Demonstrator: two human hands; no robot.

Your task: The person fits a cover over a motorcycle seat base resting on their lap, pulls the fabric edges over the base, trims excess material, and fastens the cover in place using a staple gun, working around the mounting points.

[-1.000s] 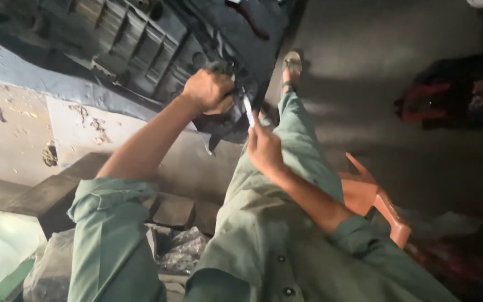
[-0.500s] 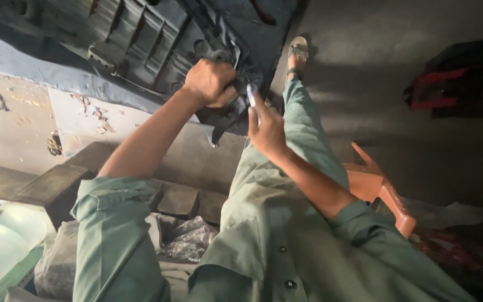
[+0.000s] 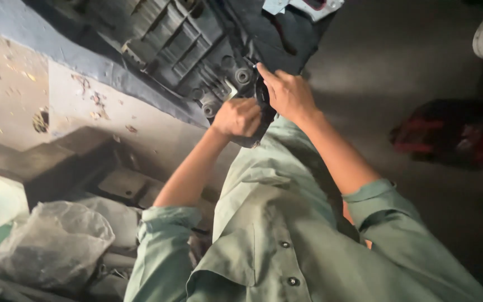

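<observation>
Head view shows the left hand point(image 3: 238, 116) fisted on the black ribbed panel point(image 3: 180, 45), right hand point(image 3: 287, 92) spread against it; loose grip could drop it.

Green btn-up shirt point(image 3: 286, 246), sleeves rolled, prob. matching trousers.

one head camera, looking steeply down, seemingly close.

black ribbed panel point(image 3: 185, 39): top cut off | left hand point(image 3: 238, 116) grip contents: perhaps hidden
</observation>
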